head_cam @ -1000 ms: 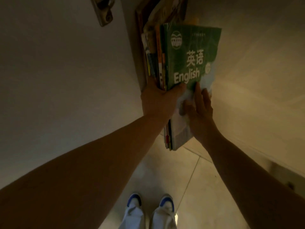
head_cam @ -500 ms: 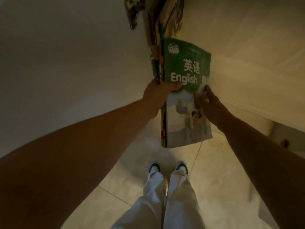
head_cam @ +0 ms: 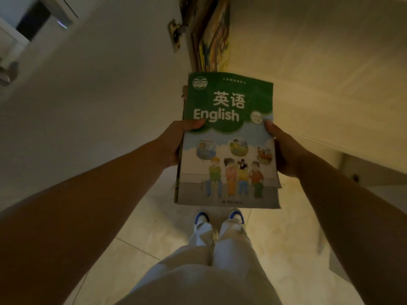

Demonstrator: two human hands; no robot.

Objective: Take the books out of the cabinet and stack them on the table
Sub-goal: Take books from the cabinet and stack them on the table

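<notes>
head view: left hand (head_cam: 174,143) and right hand (head_cam: 284,150) grip book stack (head_cam: 228,139).

Tiled floor (head_cam: 275,238): blue-white shoes (head_cam: 220,217) standing on it, side by side.

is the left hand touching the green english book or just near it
Touching. The head view shows the left hand gripping the left edge of the green English book, its thumb lying across the cover just under the title.
</notes>
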